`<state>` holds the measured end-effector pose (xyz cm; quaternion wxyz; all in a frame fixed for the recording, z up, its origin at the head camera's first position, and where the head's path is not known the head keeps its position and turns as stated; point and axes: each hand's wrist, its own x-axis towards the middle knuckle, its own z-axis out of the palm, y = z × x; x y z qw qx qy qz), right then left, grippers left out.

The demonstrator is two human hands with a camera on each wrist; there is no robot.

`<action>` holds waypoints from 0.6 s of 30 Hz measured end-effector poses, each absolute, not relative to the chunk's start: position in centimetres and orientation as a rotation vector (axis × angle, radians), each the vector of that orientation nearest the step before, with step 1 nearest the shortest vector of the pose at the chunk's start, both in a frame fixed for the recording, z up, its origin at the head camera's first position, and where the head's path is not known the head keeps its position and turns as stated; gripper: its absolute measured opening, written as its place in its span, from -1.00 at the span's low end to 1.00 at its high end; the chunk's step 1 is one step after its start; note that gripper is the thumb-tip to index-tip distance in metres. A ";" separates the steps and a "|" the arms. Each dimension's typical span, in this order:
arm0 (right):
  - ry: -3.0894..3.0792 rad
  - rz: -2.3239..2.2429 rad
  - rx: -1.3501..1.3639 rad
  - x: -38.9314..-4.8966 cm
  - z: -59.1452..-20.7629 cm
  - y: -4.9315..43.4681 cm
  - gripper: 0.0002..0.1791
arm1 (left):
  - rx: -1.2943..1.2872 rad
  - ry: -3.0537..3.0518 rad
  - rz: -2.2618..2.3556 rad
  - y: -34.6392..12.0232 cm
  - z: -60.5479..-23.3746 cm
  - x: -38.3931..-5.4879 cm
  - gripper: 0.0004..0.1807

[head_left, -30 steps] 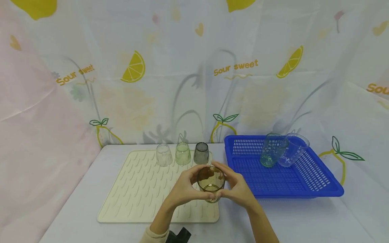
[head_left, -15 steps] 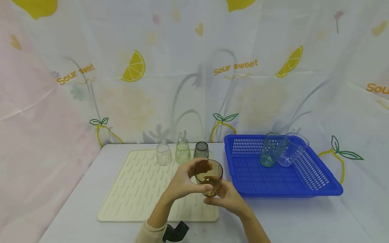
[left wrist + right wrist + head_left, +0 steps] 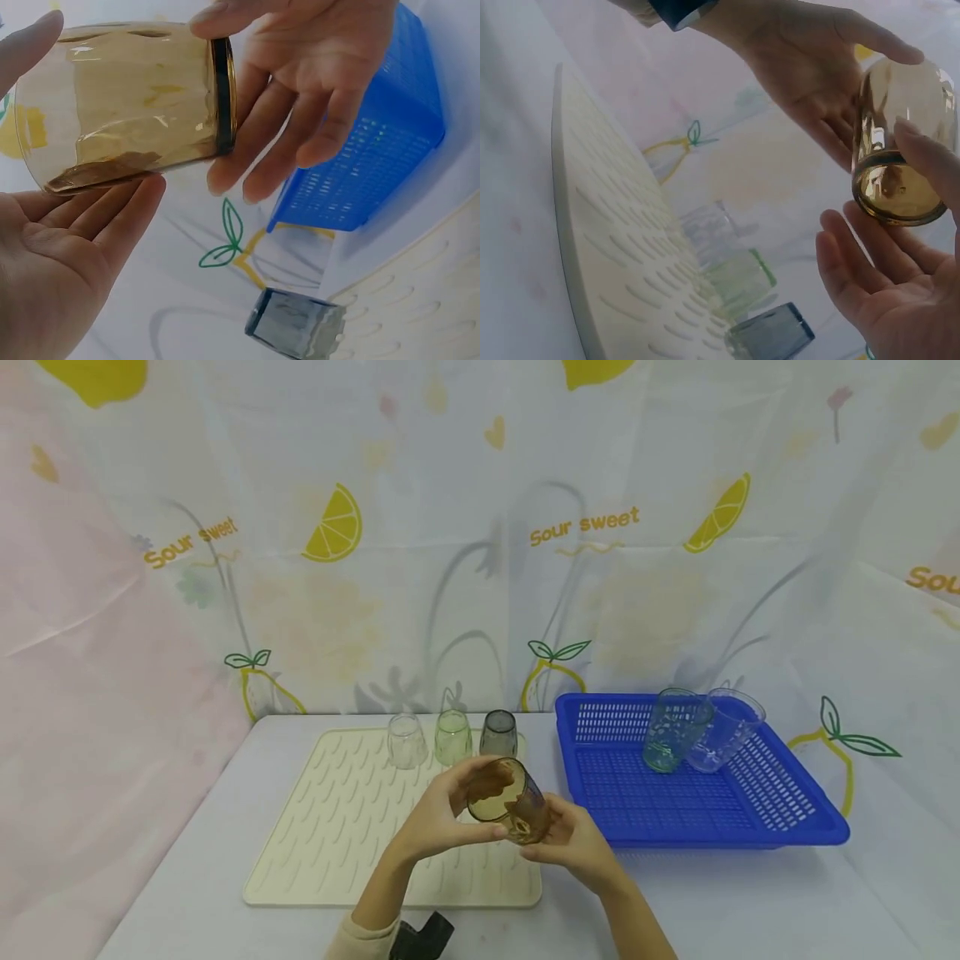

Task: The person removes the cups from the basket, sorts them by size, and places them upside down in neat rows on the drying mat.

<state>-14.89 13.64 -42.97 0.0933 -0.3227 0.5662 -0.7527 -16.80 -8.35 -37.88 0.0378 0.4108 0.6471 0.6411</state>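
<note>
An amber drinking glass [image 3: 510, 797] is held above the near right part of the mat, tipped on its side with its mouth toward the left. Around the mouth end, my left hand [image 3: 435, 818] holds it between thumb and fingers. My right hand [image 3: 577, 847] grips the base end, thumb on one side and fingers on the other. In the left wrist view the thick dark base of the glass [image 3: 127, 97] points at the right hand [image 3: 315, 82]. The right wrist view shows the base ring of the glass [image 3: 911, 97] close to the right thumb.
On the cream drying mat [image 3: 322, 835], a clear glass [image 3: 407, 747], a pale green glass [image 3: 453, 742] and a grey glass [image 3: 499, 735] stand upside down along the back. At right, a blue basket [image 3: 705, 842] holds a teal glass [image 3: 662, 753] and a clear glass [image 3: 738, 718], both leaning.
The amber glass has gone from nearly upright to tipped, mouth swinging left. My right hand has slid from the side near the rim down to the base; my left hand keeps hold.
</note>
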 end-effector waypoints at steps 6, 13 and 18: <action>1.684 -2.275 -0.878 -15.2 -42.9 14.4 -0.37 | 1.096 2.099 1.906 -9.2 -38.3 -16.7 -0.19; 1.780 -2.293 -0.842 -15.4 -42.4 15.0 -0.32 | 1.014 2.099 1.901 -9.5 -39.0 -16.8 -0.21; 1.876 -2.258 -0.802 -15.5 -41.8 15.3 -0.27 | 0.993 2.045 1.933 -9.5 -39.3 -16.8 -0.25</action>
